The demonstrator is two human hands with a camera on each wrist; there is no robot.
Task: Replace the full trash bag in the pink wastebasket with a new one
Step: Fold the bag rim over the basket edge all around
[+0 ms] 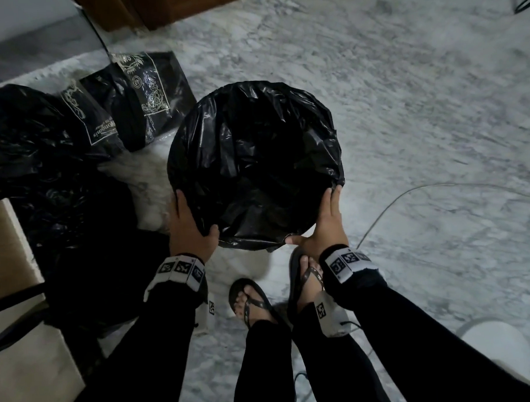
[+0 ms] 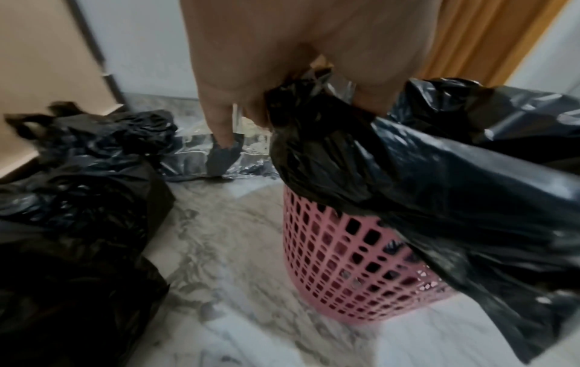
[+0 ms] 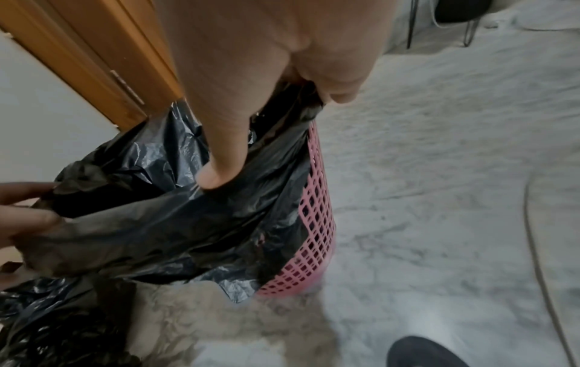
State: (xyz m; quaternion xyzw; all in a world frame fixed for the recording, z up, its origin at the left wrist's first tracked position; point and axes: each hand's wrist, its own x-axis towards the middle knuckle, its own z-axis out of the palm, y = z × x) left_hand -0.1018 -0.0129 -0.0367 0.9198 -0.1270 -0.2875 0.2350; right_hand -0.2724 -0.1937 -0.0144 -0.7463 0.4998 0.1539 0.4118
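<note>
A new black trash bag [image 1: 256, 158] lines the pink mesh wastebasket [image 2: 345, 268], its edge folded down over the rim. From above the bag hides the basket entirely. My left hand [image 1: 192, 225] grips the bag's folded edge on the near left side, thumb on top. My right hand [image 1: 322, 225] holds the edge on the near right side, thumb pressed on the plastic [image 3: 176, 216] and fingers outside by the basket wall [image 3: 317, 206]. The full black trash bag [image 1: 61, 225] lies on the floor to the left.
A black printed packet [image 1: 131, 97] lies behind the full bag. A wooden door frame [image 1: 164, 4] stands at the back. A thin cable [image 1: 409, 194] runs across the marble floor at right. My sandalled feet [image 1: 253, 301] stand just behind the basket.
</note>
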